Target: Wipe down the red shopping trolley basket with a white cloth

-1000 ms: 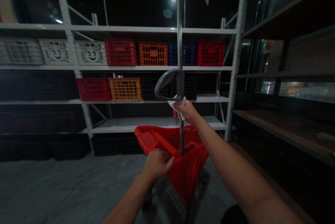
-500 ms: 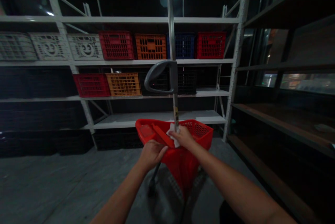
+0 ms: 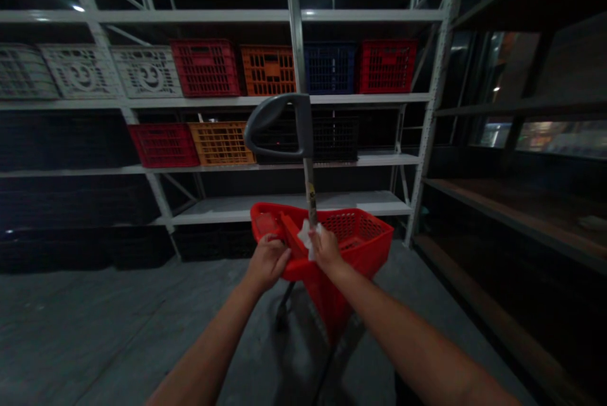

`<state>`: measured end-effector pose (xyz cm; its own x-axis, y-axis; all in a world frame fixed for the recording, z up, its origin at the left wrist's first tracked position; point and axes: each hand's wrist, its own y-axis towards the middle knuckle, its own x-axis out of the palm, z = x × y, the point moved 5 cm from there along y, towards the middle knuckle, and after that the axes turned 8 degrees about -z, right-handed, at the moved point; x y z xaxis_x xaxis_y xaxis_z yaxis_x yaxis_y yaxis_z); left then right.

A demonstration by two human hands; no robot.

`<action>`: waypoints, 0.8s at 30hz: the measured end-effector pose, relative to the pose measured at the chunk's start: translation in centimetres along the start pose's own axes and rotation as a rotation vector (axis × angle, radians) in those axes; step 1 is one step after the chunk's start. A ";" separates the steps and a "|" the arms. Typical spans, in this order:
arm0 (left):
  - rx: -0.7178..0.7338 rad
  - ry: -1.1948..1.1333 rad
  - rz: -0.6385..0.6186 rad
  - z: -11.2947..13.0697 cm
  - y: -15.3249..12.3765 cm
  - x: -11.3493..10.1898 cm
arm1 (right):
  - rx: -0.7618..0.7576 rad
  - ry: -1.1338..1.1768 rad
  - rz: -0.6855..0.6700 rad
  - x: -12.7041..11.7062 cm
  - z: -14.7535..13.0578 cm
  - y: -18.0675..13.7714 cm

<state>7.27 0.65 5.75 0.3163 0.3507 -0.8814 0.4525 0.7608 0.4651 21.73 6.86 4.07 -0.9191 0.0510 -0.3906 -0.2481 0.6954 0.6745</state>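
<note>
Cloth (image 3: pixel 306 233), white and crumpled, shows first in my head view, pinched in my right hand (image 3: pixel 325 248) against the metal pole (image 3: pixel 300 67), low down, at the near edge of the red basket (image 3: pixel 367 248). My fingers there are closed on it; how far the cloth wraps behind the pole I can't tell. I have my left hand (image 3: pixel 269 260) on the basket's near left rim, fingers curled over it and thumb lying toward the pole. Just beside that hand, an orange-red bar (image 3: pixel 294 234) slants along the basket's left side.

Above the cloth I see a yellow-and-black label (image 3: pixel 312 196) on the pole, then a grey loop handle (image 3: pixel 304 131) that sticks out to the left. The pole leans slightly left toward its top. Under the basket's left side a dark leg (image 3: pixel 285 298) stands on the grey floor (image 3: pixel 118 324).

Well behind, I see a white rack (image 3: pixel 265 16); along its upper crate shelf, from the left end, come white crates (image 3: pixel 147 71), a red crate (image 3: pixel 206 67), an orange crate (image 3: pixel 268 71), a blue crate (image 3: pixel 329 67) and another red one.
</note>
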 end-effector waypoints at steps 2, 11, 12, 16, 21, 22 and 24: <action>-0.055 0.006 0.015 -0.3 0.0 0.0 | -0.002 -0.035 -0.007 0.1 2.4 -3.5; -0.301 -0.200 0.101 -2.5 1.0 1.1 | -0.334 -0.334 0.200 1.9 -1.6 -6.9; -0.301 -0.251 0.114 -2.9 1.0 1.3 | -0.373 -0.385 0.151 3.9 -2.1 -6.8; -0.295 -0.361 0.154 -4.6 0.7 1.6 | -0.456 -0.507 0.056 8.0 -1.0 -7.0; -0.325 -0.438 0.181 -6.6 -0.3 1.5 | -0.444 -0.568 -0.002 3.0 5.3 -9.0; -0.327 -0.442 0.183 -6.8 -0.5 1.5 | -0.346 -0.568 0.052 1.6 6.6 -9.1; -0.316 -0.451 0.177 -6.9 -0.6 1.5 | -0.147 -0.539 0.179 -0.2 8.1 -9.2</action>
<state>1.74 4.50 3.55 0.7200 0.2732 -0.6380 0.1110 0.8621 0.4945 26.70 6.27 -7.17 -0.6746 0.5427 -0.5004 -0.1784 0.5379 0.8239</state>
